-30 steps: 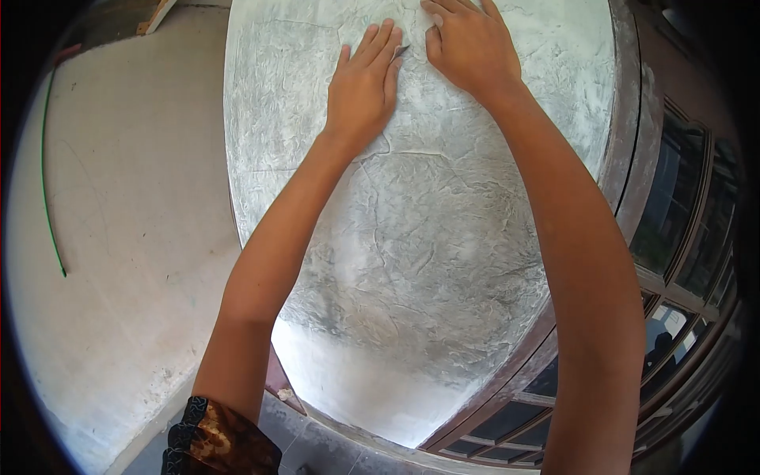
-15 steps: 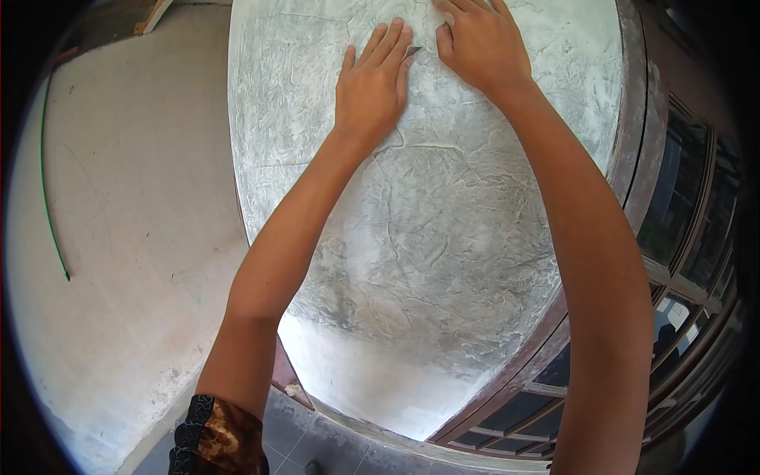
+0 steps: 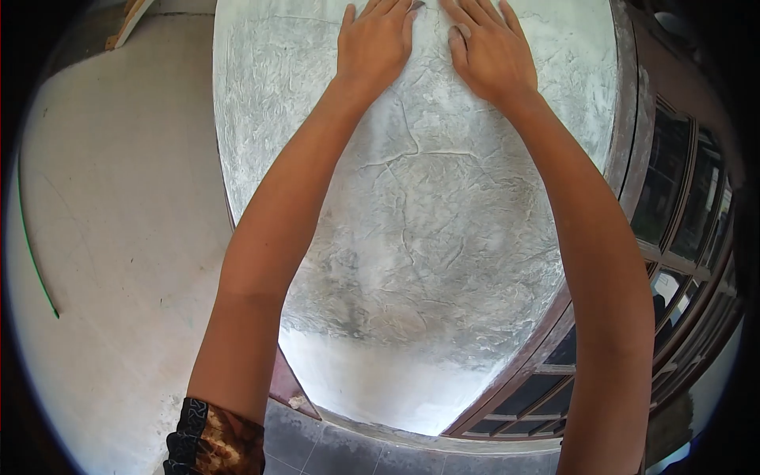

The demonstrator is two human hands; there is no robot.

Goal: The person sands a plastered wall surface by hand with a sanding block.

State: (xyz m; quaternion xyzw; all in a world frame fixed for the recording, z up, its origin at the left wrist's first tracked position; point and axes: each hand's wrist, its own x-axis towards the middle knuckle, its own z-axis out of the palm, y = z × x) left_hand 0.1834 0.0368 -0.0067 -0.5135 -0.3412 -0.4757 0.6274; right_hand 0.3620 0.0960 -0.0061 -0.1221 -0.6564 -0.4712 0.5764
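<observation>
Two hands lie against one rough, grey-white wall (image 3: 467, 214), which stands in front of the person between one plain wall (image 3: 119, 198) and one window frame (image 3: 669, 257). The left hand (image 3: 374, 43) has its fingers stretched out, one small dark scrap (image 3: 417, 5) at its edge (whether it grips this, I cannot tell). The right hand (image 3: 497, 59) is unclenched, fingers spread. One green strip (image 3: 32, 253) runs down the plain wall.

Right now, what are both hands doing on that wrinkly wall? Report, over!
Left hand on the wrinkly wall, small dark piece beside its thumb, grip unclear. Right hand spread on the same wall. Nothing visible blocking either.
</observation>
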